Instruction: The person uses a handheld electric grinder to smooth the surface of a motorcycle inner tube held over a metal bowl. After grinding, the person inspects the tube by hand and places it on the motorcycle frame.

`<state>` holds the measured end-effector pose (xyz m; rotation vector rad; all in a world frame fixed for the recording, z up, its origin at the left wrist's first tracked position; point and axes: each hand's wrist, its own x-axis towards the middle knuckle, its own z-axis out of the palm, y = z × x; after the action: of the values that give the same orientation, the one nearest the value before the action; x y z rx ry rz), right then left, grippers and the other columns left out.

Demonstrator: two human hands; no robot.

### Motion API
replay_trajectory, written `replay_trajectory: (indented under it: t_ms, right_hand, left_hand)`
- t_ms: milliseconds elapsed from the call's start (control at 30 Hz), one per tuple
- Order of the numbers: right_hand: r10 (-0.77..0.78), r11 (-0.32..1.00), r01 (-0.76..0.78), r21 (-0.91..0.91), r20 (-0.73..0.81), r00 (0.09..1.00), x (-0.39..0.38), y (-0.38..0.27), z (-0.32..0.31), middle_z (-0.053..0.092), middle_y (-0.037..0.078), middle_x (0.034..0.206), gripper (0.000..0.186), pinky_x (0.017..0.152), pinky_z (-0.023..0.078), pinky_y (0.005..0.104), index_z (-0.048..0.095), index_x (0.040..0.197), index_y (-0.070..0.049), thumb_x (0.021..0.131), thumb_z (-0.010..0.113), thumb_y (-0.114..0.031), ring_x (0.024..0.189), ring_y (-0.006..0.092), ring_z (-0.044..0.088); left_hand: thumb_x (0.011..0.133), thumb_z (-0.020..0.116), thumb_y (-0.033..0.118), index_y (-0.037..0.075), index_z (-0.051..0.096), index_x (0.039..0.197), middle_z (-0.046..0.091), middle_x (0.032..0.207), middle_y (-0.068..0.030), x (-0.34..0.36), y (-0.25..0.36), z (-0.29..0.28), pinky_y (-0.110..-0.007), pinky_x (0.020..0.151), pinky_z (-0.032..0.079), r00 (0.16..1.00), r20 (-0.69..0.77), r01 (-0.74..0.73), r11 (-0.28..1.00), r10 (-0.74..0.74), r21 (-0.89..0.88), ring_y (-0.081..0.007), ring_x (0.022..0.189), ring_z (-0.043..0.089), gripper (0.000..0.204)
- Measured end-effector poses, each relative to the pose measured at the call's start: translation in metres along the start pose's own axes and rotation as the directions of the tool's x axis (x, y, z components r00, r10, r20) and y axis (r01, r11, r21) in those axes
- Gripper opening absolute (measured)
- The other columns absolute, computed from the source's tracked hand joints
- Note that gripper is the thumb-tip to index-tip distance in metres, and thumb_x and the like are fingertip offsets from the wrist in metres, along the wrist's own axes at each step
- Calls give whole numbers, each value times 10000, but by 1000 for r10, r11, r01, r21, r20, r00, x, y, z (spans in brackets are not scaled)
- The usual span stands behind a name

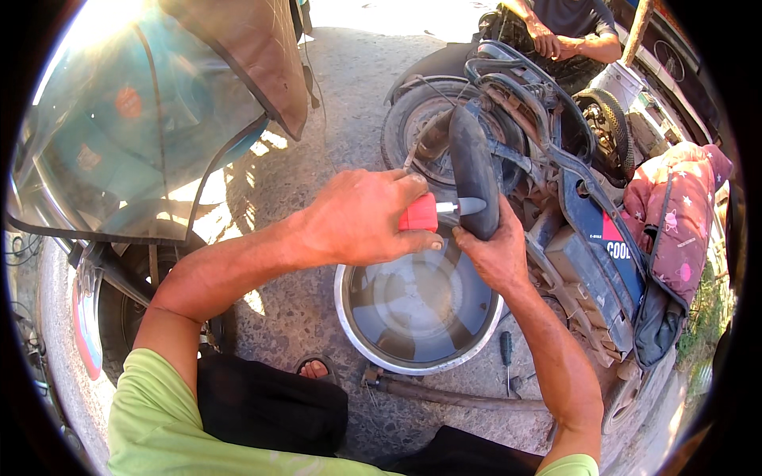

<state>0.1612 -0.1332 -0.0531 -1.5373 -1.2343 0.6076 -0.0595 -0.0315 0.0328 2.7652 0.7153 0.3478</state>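
Out in the open, on rough, stony grey ground (286,321), under harsh sun, with white glare in the upper left of the frame and broken patches of light and shadow below. At the centre, in the left hand (373,216), grip pressed round it, a red-handled tool with a shiny metal shaft (419,213). Just right of centre, in the right hand (500,247), grip pinching the lower end, a thick, curved black rubber tube (475,155). Across the tube, the tool's tip; cannot tell contact from a slight gap. On the ground directly beneath, a wide, round silver metal basin (418,370) of clear water. Beside it, to the lower right, a slim dark-handled screwdriver (506,349); along its lower side, a long, dull brownish rod (460,393). In the upper right, a partly stripped dark motorcycle (520,103) with a dusty wheel, and behind it a co-worker's bare hands (548,40). At the right, a maroon padded jacket with star shapes (683,214), with green grass (705,313) below. In the upper left, a clear plastic sheet with a brown border (178,111), above a dark wheel (119,305).
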Motion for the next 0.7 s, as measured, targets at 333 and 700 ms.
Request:
replay_trajectory:
  t_ms: [333, 700]
  right_hand:
    - [-8, 1000, 8, 3, -4, 1000, 0, -2, 1, 753, 150, 1116, 638, 920, 562, 365, 601, 1382, 7, 790, 813, -104, 990, 197, 711]
    - [-5, 1000, 5, -20, 9, 1000, 1, 0, 0, 754, 148, 1111, 635, 910, 567, 366, 604, 1379, 1, 791, 818, -102, 992, 202, 717]
  left_hand:
    - [830, 840, 535, 5, 685, 1076, 696, 957, -202, 1, -4, 1, -519, 773, 562, 997, -68, -22, 1000, 22, -10, -444, 889, 702, 605]
    - [825, 845, 532, 16, 693, 1096, 699, 958, -194, 2, -3, 3, -505, 767, 570, 1000, -18, -1, 1000, 0, -12, -432, 891, 709, 602]
